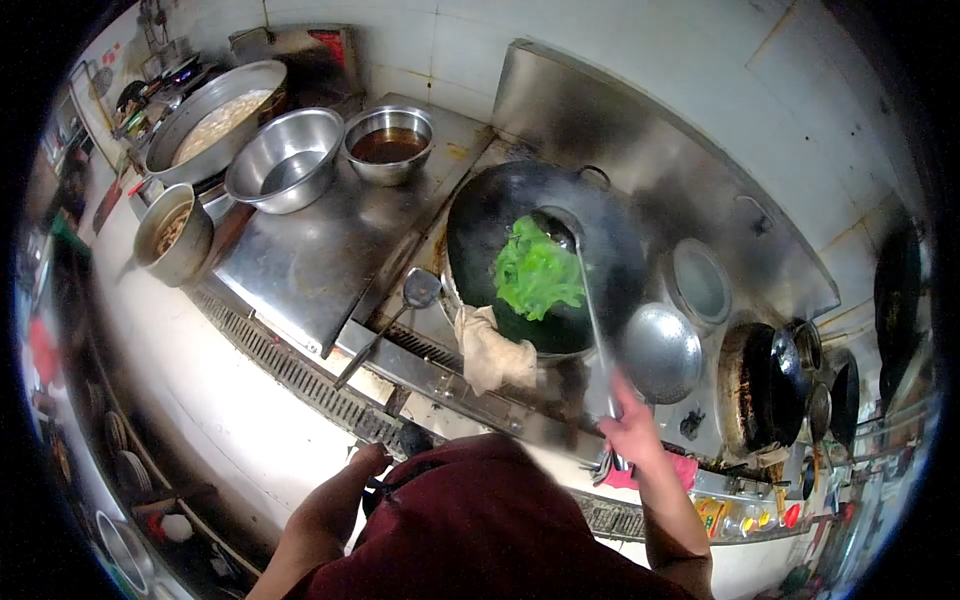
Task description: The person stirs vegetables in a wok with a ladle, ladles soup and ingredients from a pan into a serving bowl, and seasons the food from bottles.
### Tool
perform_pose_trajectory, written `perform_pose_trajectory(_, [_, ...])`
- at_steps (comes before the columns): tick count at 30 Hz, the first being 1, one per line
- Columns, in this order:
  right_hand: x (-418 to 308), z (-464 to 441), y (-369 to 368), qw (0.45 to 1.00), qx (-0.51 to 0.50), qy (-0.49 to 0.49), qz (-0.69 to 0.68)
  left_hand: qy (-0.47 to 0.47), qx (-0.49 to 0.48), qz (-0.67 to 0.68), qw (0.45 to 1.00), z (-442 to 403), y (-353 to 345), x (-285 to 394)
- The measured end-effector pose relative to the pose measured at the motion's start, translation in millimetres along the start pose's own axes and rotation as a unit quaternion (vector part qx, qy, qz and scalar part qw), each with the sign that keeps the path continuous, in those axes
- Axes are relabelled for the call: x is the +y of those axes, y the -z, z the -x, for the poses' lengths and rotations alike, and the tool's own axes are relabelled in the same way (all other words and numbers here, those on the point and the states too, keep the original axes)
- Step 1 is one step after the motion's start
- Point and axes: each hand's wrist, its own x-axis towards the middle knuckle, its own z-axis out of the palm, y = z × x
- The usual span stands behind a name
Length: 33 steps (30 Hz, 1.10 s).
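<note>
My right hand (632,428) is closed around the long handle of a ladle (592,310), its bowl down in the wok. Bright green leafy vegetables (538,270) lie in the middle of the large black wok (480,205), touching the ladle's bowl. A beige cloth (492,352) hangs over the wok's near left rim. Down by the stove's front edge, close to my body, is my left hand (370,460); its fingers are small and dark in view, and I cannot tell if they are closed.
Left of the wok stand a bowl of brown liquid (388,170), a steel basin (285,195) and a large pan of pale food (265,75). A wok spatula (385,330) lies across the stove front. On the right are a perforated strainer (662,352) and another wok (745,390).
</note>
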Motion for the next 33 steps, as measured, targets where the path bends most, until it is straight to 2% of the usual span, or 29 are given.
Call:
perform_pose_trajectory(1, [-4, 5, -1, 0.994, 0.005, -0.014, 0.106, 0.007, 0.001, 0.002, 1.000, 0, 1, 1])
perform_pose_trajectory(2, [-5, 8, 1, 0.989, -0.010, -0.043, 0.142, 0.007, 0.002, 0.002, 1.000, -1, 1, 1])
perform_pose_trajectory(6, [17, 2, -4, 0.984, -0.059, -0.044, 0.163, -0.002, 0.014, 0.012, 1.000, -6, 0, 2])
perform_pose_trajectory(10, [44, -28, -17, 0.944, 0.016, 0.047, 0.325, -0.021, 0.011, 0.026, 0.999, -12, -5, -3])
perform_pose_trajectory(13, [35, -36, -23, 0.930, 0.055, 0.009, 0.363, -0.020, 0.039, 0.020, 0.999, -14, -8, -4])
perform_pose_trajectory(18, [13, -14, -20, 0.929, 0.066, 0.014, 0.364, 0.005, 0.009, 0.059, 0.998, 4, 3, -1])
perform_pose_trajectory(20, [11, -11, -18, 0.974, 0.010, -0.002, 0.228, 0.000, 0.019, 0.050, 0.999, 13, 4, 3])
perform_pose_trajectory(21, [10, -13, -17, 0.974, 0.010, -0.002, 0.228, -0.003, 0.031, 0.042, 0.999, 14, 4, 3])
perform_pose_trajectory(23, [12, -24, -18, 0.967, -0.041, -0.107, 0.226, 0.009, 0.016, 0.033, 0.999, 10, 5, 7])
perform_pose_trajectory(24, [27, -34, -19, 0.967, -0.041, -0.107, 0.226, 0.020, 0.001, 0.024, 1.000, 5, 5, 7])
perform_pose_trajectory(26, [57, -56, -24, 0.935, 0.053, 0.096, 0.338, -0.007, 0.021, 0.022, 0.999, -10, -8, -6])
perform_pose_trajectory(29, [48, -69, -22, 0.942, 0.106, 0.095, 0.305, -0.034, 0.037, 0.026, 0.998, -17, -10, -15])
perform_pose_trajectory(30, [52, -73, -19, 0.940, 0.131, 0.126, 0.290, -0.038, 0.030, 0.029, 0.998, -16, -9, -14])
perform_pose_trajectory(33, [45, -83, -3, 0.960, 0.131, 0.097, 0.228, -0.038, 0.056, 0.003, 0.998, -22, -16, -19])
